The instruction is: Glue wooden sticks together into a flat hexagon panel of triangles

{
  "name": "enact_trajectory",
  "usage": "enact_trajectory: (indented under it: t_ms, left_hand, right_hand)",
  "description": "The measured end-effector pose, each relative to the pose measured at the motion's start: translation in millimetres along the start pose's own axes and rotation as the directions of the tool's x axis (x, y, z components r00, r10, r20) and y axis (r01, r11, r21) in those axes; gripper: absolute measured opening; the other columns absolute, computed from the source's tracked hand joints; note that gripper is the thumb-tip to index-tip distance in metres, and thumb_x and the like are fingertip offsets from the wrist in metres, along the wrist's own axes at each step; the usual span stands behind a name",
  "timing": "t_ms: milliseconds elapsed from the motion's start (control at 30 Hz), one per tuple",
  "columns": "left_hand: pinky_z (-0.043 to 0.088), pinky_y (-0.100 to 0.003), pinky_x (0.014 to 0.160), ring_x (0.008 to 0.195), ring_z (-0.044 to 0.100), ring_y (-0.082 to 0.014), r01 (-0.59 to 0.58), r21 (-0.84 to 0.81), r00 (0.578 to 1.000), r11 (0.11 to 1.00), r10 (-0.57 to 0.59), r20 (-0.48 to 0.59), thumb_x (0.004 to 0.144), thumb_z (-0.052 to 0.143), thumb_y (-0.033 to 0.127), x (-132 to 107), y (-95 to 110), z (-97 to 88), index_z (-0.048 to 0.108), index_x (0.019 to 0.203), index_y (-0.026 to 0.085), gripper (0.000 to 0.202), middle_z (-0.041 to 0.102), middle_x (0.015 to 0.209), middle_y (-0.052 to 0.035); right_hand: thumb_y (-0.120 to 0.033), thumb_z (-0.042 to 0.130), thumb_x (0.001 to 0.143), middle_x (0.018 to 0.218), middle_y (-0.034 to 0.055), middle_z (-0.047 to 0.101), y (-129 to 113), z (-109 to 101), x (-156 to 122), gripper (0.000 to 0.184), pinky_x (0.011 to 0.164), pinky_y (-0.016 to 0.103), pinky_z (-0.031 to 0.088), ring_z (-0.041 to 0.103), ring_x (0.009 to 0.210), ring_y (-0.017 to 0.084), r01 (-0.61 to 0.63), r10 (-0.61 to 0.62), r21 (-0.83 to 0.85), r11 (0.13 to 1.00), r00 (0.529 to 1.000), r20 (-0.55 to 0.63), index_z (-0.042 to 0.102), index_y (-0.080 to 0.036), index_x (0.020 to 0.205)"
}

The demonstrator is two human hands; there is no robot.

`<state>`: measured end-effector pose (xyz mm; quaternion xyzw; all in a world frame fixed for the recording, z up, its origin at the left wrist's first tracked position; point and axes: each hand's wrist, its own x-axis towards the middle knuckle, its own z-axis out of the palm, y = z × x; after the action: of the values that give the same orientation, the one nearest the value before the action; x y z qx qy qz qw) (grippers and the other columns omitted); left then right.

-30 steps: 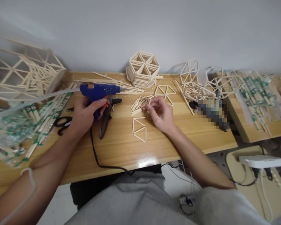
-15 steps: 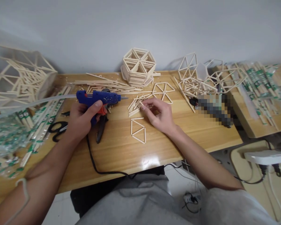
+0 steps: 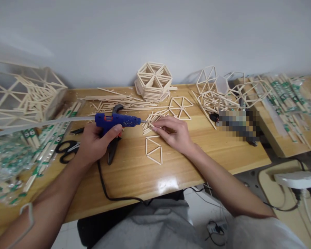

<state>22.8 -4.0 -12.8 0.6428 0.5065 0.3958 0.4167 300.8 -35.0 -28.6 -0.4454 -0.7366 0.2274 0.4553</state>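
My left hand [image 3: 97, 140] is wrapped round the grip of a blue glue gun [image 3: 116, 120], with a long pale glue stick [image 3: 54, 121] trailing from its back. The gun's nozzle points right and is close to the tip of a short wooden stick [image 3: 151, 125]. Between thumb and fingers, my right hand [image 3: 172, 133] pinches that stick. Behind it lies a pile of short wooden sticks [image 3: 155, 117]. Below, a partial frame of sticks forming triangles [image 3: 153, 150] lies flat on the table. A finished hexagon frame [image 3: 180, 108] lies just beyond my right hand.
At the back stands a stack of hexagon frames [image 3: 154, 81]. Black scissors [image 3: 66, 151] and wrapped chopsticks [image 3: 45, 148] lie to the left, near a stick-filled frame box [image 3: 28, 97]. Joined frames [image 3: 220, 93] stand at right. A black cord [image 3: 106, 193] runs along the table's front.
My left hand has brought the glue gun rightward, its nozzle now near the stick. My right hand has drawn a stick away from the pile. The view has tilted slightly upward.
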Motion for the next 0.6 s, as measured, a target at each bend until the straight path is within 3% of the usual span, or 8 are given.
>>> enact_trajectory:
  t_ms: [333,600]
  left_hand:
    - [0.042,-0.024,0.055,0.056,0.056,-0.0116,-0.062,0.048,0.997,0.997,0.059,0.049,0.086,0.073,0.044,1.2,0.5,-0.1,0.071,0.064,0.019,0.033,0.067,0.059,0.0026]
    - [0.042,-0.026,0.057,0.057,0.056,-0.0127,-0.014,0.082,0.998,0.997,0.01,0.055,0.087,0.071,0.045,0.2,-1.4,-2.0,0.069,0.065,0.018,0.034,0.067,0.06,0.002]
  right_hand:
    - [-0.023,0.073,0.1,0.1,0.0064,0.079,2.1,2.1,1.2,0.009,0.076,0.03,0.058,0.073,0.088,0.017,0.066,-0.066,-0.001,0.998,0.998,0.007,0.08,-0.021,0.106]
    - [-0.024,0.072,0.101,0.101,0.0056,0.079,1.8,1.5,1.1,0.01,0.076,0.03,0.058,0.073,0.088,0.017,0.04,-0.04,-0.014,0.999,0.999,0.02,0.08,-0.021,0.106]
